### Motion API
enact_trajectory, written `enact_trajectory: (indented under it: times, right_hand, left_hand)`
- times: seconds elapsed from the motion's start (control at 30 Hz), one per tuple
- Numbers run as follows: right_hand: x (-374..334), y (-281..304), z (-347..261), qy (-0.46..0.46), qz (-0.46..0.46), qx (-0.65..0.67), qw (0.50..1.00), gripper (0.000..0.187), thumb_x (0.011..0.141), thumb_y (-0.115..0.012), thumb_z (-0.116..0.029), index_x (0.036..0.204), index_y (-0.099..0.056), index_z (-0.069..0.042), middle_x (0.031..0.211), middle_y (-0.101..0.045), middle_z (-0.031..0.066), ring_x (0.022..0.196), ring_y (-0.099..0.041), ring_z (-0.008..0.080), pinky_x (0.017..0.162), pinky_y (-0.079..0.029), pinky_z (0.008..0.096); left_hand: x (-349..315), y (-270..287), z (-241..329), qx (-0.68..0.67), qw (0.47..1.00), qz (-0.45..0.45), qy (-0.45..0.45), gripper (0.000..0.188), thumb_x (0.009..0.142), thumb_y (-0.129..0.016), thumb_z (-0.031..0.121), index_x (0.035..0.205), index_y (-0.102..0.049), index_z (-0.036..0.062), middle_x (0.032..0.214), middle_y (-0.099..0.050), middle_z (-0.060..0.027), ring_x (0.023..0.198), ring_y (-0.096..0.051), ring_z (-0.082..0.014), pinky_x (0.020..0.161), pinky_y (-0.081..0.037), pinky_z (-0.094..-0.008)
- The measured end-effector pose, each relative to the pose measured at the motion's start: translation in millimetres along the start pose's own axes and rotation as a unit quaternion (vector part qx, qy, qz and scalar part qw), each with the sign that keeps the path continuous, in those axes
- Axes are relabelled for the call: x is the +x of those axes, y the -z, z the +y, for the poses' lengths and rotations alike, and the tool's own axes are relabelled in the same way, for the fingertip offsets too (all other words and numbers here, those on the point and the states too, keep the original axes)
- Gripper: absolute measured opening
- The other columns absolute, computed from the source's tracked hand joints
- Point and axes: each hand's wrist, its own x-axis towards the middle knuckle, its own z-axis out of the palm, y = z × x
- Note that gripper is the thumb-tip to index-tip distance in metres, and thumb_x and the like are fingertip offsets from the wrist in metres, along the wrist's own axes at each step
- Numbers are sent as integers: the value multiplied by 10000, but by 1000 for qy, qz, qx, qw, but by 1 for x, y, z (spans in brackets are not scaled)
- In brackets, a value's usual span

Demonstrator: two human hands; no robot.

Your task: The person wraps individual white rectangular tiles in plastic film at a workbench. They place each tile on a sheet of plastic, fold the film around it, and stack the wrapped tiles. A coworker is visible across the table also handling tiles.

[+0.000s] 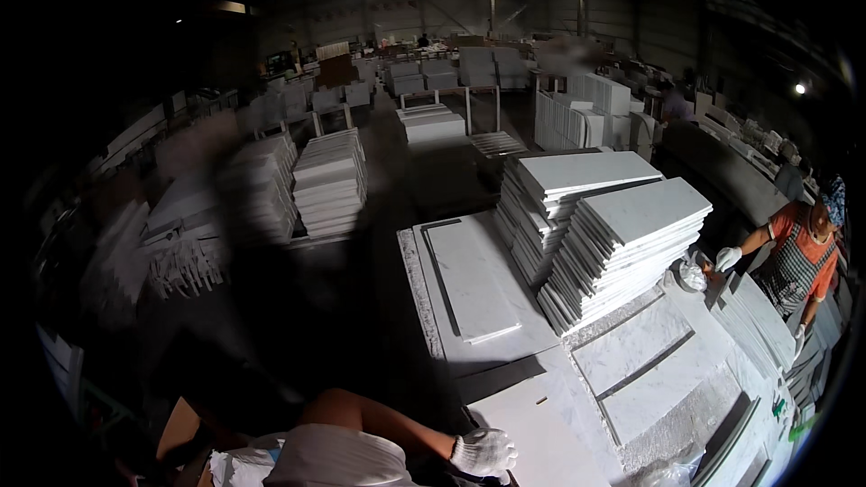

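Observation:
My left hand [484, 453], in a white knitted glove, is at the lower edge, over the near-left edge of a smooth white stone slab [532, 424]. Its fingers look curled and closed, and whatever they may hold is hidden beneath them. A small brown piece [541, 400] lies on that slab. Outside the picture is my right hand. Beyond the slab, thin white panels [483, 284] lie flat on the worktable, beside two tall stacks of white stone slabs [640, 212].
At the right, a co-worker [807, 248] in an orange shirt and checked apron handles leaning slabs [753, 325] with gloved hands. A slab with a dark slot [631, 356] lies on the table. More stacked slabs [329, 180] stand on the dark floor; an open cardboard box [179, 428] is lower left.

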Motion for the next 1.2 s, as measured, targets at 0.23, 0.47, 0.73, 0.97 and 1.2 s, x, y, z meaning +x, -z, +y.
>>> enact_trajectory:
  times: [0.23, 0.47, 0.73, 0.97, 1.2]
  right_hand:
    - [5, 0, 2, 13, 9, -16, 1000, 468, 858, -606, -200, 1294, -546, -42, 1221, -603, 173, 1139, -581, 309, 977, -463, 457]
    - [12, -4, 1, 27, 31, -31, 999, 477, 851, -607, -221, 1286, -546, -33, 1230, -603, 164, 1137, -585, 309, 979, -462, 462]
    - [17, -6, 27, 7, 125, -93, 988, 490, 843, -608, -244, 1276, -546, -23, 1240, -602, 155, 1135, -590, 308, 982, -461, 468]
    - [28, -19, 47, 31, 181, -75, 980, 455, 829, -550, -188, 1251, -551, -18, 1221, -602, 134, 1153, -570, 297, 1003, -437, 453]
    - [18, -36, 44, 21, -7, 2, 1000, 190, 842, -578, -241, 938, -582, -77, 799, -650, 68, 791, -667, 241, 745, -517, 388]
  left_hand:
    - [58, 63, 1, -60, 997, -16, 51, 408, 764, -690, 456, 656, -654, 64, 602, -605, -122, 595, -631, -326, 555, -483, -435]
    - [109, 85, -24, -86, 986, -117, 85, 242, 770, -607, 308, 693, -656, 83, 613, -608, -152, 593, -637, -357, 534, -470, -480]
    - [160, 103, -23, -46, 997, 4, 63, 375, 802, -670, 492, 978, -708, 163, 965, -687, -38, 917, -648, -223, 805, -485, -399]
    - [145, 56, 8, 150, 979, 137, -29, 798, 629, -789, 394, 1307, -500, 89, 1320, -495, -112, 1274, -447, -298, 1090, -308, -546]
    - [153, 67, 3, 61, 995, -2, -73, 287, 736, -712, 242, 986, -639, 122, 715, -598, -25, 723, -615, -230, 684, -485, -362]
